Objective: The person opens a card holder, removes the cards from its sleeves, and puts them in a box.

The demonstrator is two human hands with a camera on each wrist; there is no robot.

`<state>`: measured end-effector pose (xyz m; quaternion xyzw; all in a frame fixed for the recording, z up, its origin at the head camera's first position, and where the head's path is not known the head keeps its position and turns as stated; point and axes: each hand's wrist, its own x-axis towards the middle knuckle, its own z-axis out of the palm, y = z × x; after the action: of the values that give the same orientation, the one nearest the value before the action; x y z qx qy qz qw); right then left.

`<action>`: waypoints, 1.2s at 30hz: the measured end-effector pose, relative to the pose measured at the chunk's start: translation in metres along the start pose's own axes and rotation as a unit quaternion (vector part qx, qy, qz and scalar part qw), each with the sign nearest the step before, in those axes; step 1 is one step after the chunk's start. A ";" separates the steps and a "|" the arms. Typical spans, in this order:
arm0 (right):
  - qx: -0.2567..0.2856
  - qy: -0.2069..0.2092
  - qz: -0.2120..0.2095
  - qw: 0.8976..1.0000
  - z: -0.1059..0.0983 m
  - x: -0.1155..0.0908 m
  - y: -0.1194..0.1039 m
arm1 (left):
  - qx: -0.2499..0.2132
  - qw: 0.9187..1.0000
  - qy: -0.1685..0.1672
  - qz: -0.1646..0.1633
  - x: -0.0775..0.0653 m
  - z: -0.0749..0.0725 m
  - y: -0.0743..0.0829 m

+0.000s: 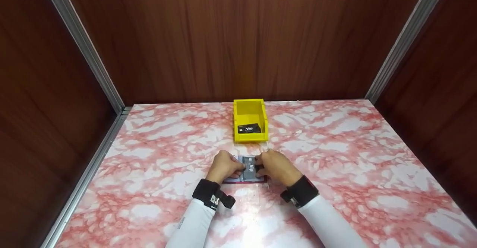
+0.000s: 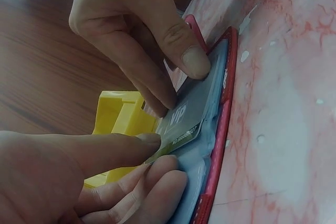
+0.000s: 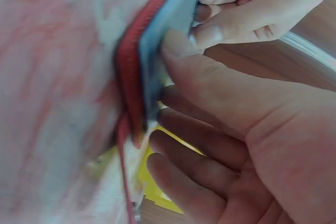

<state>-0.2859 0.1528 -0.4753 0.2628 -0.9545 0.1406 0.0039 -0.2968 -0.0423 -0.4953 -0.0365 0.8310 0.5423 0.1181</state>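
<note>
A red card holder [image 1: 238,181] with clear plastic sleeves lies spread out on the table. A dark card [image 2: 181,109] printed "Vip" is at one of its sleeves, looking greyish as if under plastic. My left hand [image 1: 223,167] pinches the card's edge, thumb on its face and the other fingers curled by the sleeve [image 2: 191,169]. On the opposite side, my right hand [image 1: 277,166] grips the holder at the card, its thumb [image 3: 178,45] pressing the plastic. How far the card sits inside is hard to tell.
Just beyond the holder stands a yellow bin [image 1: 250,138] with several black "Vip" cards [image 1: 249,128] in it. The table [image 1: 149,210] has a red-and-white marbled top. Brown wood-grain panels [image 1: 223,39] rise at the back and both sides.
</note>
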 end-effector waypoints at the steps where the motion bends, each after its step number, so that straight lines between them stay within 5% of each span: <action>1: 0.001 -0.004 -0.002 1.000 0.000 0.000 0.001 | -0.001 1.000 0.001 0.002 0.000 -0.001 0.000; 8: 0.024 -0.041 0.012 0.999 -0.002 0.002 0.005 | -0.014 1.000 -0.006 0.002 0.000 -0.003 -0.003; 36: 0.020 -0.028 -0.026 0.999 0.001 0.002 0.010 | -0.047 0.999 -0.015 -0.020 0.003 0.000 -0.002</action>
<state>-0.2928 0.1593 -0.4788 0.2917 -0.9440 0.1524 -0.0249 -0.2995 -0.0424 -0.4978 -0.0507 0.8021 0.5784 0.1400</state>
